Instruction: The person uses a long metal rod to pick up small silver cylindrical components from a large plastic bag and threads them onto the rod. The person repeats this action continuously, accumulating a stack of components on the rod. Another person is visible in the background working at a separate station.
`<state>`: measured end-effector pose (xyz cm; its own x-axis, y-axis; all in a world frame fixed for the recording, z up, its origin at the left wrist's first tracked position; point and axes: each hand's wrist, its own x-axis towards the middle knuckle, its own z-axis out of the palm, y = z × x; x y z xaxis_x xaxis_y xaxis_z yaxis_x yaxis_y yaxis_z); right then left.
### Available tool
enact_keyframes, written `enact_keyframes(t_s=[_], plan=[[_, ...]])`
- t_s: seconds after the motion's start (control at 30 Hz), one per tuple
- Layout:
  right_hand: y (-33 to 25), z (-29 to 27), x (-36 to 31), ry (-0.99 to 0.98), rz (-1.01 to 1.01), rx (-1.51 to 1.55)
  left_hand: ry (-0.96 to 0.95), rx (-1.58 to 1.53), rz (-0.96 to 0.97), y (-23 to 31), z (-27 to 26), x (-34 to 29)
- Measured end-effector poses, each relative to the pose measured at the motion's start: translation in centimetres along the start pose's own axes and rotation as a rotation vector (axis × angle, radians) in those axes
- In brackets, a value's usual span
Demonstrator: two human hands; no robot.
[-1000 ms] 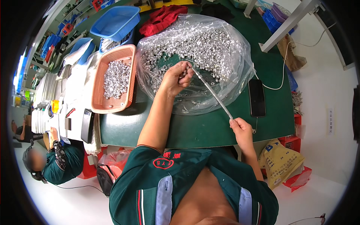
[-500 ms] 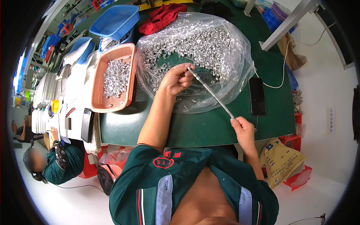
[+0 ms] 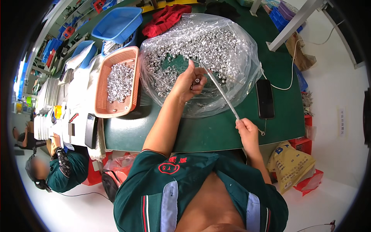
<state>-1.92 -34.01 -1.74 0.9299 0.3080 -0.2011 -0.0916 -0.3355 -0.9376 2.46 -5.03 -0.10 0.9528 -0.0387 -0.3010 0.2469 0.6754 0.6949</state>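
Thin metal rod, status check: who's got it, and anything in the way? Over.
Right hand grips thin metal rod at near end. Left hand pinches small silver part at rod's far end. Nothing between the hands.

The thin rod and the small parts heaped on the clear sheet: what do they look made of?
The thin rod looks like bare metal: silver-grey, straight, with a pale sheen. The small parts also seem metal, probably polished or plated, since they glint bright silver. The clear sheet appears to be thin plastic film: see-through, crinkled, glossy. None of this is certain from sight alone.
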Motion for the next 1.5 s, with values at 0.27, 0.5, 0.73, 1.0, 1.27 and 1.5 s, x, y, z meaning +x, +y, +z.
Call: enact_keyframes(t_s=[0.27, 0.5, 0.73, 1.0, 1.27, 1.5], plan=[[0.2, -0.6, -0.3, -0.009, 0.012, 0.011, 0.150, -0.208, 0.033, -0.4, -2.9, 1.4], [0.2, -0.6, -0.3, -0.035, -0.009, 0.006, -0.066, -0.425, 0.077, -0.1, -3.3, 1.4], [-0.5, -1.2, -0.2, -0.009, -0.024, -0.108, -0.020, -0.456, 0.083, -0.2, -4.0, 1.4], [-0.6, -0.8, 0.0, 0.005, -0.064, -0.143, 0.111, -0.359, 0.104, -0.7, -4.5, 2.2], [-2.0, -1.6, 0.2, 0.019, -0.127, -0.329, -0.012, -0.228, 0.048, -0.1, -4.4, 1.5], [-3.6, -3.4, 0.8, 0.040, -0.187, -0.606, -0.031, -0.028, 0.003, 0.3, -4.2, 1.0]])
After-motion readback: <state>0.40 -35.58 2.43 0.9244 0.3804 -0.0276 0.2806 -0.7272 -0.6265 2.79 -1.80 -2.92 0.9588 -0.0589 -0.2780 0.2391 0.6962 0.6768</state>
